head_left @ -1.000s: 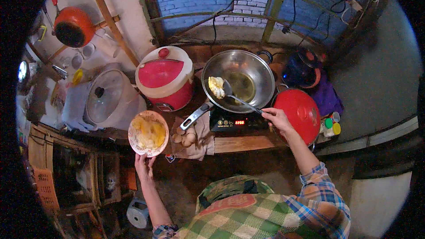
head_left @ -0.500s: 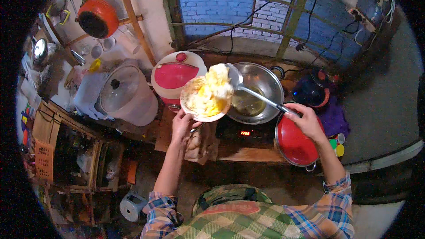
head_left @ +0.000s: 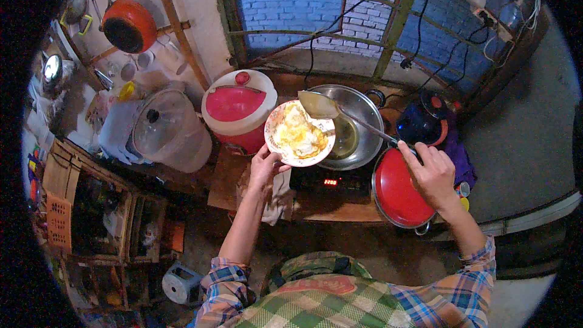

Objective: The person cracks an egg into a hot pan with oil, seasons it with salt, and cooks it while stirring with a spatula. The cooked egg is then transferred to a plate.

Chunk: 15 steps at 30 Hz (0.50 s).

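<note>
Two hands at work over a cooktop (head_left: 331, 181) on a wooden surface (head_left: 316, 206), seen from above. Left hand (head_left: 265, 167) closed around the near rim of a patterned plate (head_left: 299, 133), gripping it from below and holding it level, likely so the food stays on. Plate raised just left of a steel wok (head_left: 355, 124), overlapping its rim, and loaded with yellow and white fried egg (head_left: 296, 135). Right hand (head_left: 429, 172) wrapped around the handle end of a long metal spatula (head_left: 340, 112), blade raised above the far edge of the plate, apparently emptied. Wok on the cooktop, with a little oil pooled at its bottom. Red lid (head_left: 398, 191) lying just right of the wok, partly under the right hand. Red and white rice cooker (head_left: 238, 109) left of the wok, behind the plate. Dark blue kettle (head_left: 422, 123) right of the wok. Crumpled cloth (head_left: 276, 194) on the surface below the plate.
</note>
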Tool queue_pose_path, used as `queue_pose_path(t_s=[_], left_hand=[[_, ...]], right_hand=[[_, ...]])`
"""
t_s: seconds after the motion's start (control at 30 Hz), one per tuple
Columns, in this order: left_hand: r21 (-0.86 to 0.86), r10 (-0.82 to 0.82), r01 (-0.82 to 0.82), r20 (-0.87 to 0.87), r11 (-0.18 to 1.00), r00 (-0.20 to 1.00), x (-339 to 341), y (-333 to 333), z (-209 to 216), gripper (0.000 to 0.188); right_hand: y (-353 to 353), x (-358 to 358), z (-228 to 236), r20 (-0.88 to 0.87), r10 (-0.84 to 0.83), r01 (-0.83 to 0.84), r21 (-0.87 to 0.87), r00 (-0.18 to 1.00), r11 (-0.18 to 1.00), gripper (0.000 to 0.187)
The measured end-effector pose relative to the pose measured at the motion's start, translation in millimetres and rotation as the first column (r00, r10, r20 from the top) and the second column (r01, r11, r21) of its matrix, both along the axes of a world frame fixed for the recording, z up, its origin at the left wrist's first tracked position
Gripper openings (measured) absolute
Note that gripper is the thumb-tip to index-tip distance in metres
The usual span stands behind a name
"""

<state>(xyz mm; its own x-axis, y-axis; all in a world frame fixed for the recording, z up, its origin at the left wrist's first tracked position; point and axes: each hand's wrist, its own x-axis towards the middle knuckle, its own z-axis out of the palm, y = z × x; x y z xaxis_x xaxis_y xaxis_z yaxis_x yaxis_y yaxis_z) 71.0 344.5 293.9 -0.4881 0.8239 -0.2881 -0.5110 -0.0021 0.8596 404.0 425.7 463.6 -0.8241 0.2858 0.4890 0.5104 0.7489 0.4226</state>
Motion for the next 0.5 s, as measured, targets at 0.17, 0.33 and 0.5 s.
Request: queue_pose_path(t_s=[0.17,0.33,0.5], left_hand=[[0.015,-0.003,0.002,0.005,1.0,1.0,-10,-21,5,0.038],[0.006,0.131,-0.131,-0.006,0.991,0.991,-39,-86,-2,0.038],[-0.058,0.34,-0.345,-0.09,0.937,0.936,-57,-153,-9,0.04]], right_hand=[[11,7,-11,-0.143,-0.083,0.063,-0.143,0.986,0.988,0.038],[34,15,-56,-0.079,-0.147,0.133,-0.158,0.986,0.978,0.038],[63,9,-131,0.071,-0.156,0.159,-0.038,0.985,0.987,0.041]])
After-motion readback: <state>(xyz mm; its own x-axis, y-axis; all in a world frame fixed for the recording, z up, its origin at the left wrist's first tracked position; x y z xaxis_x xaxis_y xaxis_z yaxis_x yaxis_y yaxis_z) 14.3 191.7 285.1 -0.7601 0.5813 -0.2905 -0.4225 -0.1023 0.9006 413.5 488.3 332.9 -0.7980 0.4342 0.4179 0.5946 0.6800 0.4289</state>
